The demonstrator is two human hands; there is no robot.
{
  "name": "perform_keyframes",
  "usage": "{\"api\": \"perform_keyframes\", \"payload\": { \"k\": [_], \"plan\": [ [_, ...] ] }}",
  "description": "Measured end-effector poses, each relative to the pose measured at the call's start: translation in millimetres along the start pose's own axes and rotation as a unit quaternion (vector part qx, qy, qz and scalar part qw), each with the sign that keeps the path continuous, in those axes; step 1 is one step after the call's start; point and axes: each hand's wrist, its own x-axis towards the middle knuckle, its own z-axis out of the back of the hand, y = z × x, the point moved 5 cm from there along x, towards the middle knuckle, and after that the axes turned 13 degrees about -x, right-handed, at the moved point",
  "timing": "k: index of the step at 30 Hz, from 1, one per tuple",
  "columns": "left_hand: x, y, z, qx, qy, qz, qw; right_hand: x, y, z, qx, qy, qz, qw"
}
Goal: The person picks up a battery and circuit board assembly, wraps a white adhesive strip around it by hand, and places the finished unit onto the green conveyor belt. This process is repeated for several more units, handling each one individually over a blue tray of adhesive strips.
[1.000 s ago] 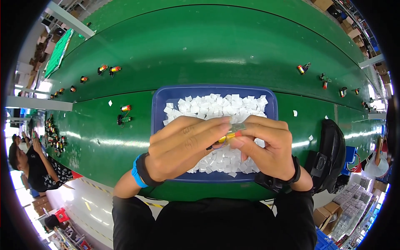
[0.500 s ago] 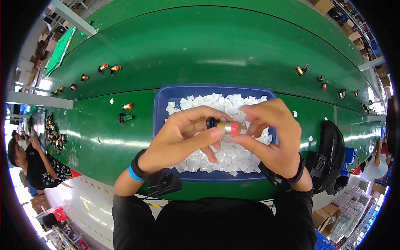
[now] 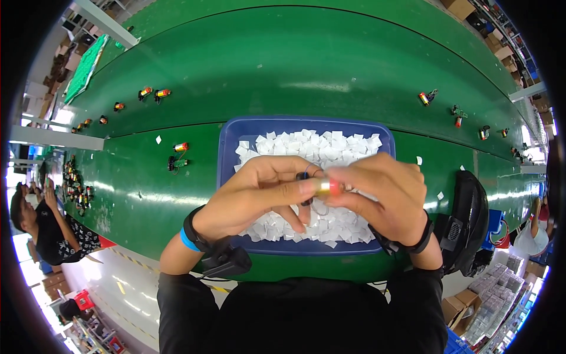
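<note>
Above a blue bin [image 3: 224,147] of small white paper squares [image 3: 336,141], my hands meet at a small red-and-yellow cylinder [image 3: 328,187] with thin wires and a dark part at its left end. My left hand [image 3: 253,192] pinches its left part between thumb and fingers. At its red end, my right hand [image 3: 383,192] is closed with thumb and fingers, slightly blurred. Fingers hide much of the cylinder, so its exact kind does not show.
Similar cylinders with green boards [image 3: 178,163] lie on the green table [image 3: 236,71], left and right. A black bag [image 3: 469,221] and a blue box [image 3: 495,229] are at the right. A person [image 3: 50,227] works at the far left.
My right hand has moved in from spread, blurred fingers onto the red end, covering its metal tip. My left hand still holds the cylinder.
</note>
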Motion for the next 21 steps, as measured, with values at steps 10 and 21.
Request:
{"api": "perform_keyframes", "payload": {
  "k": [10, 21],
  "plan": [
    [3.4, -1.7, -0.4, -0.030, -0.019, -0.005, 0.999, 2.5, 3.2, 13.0, 0.039, -0.014, -0.049, 0.998],
    [4.5, 4.4, -2.7, 0.047, -0.063, -0.026, 0.997, -0.8, -0.8, 0.3, -0.019, 0.012, -0.027, 0.999]
  ]
}}
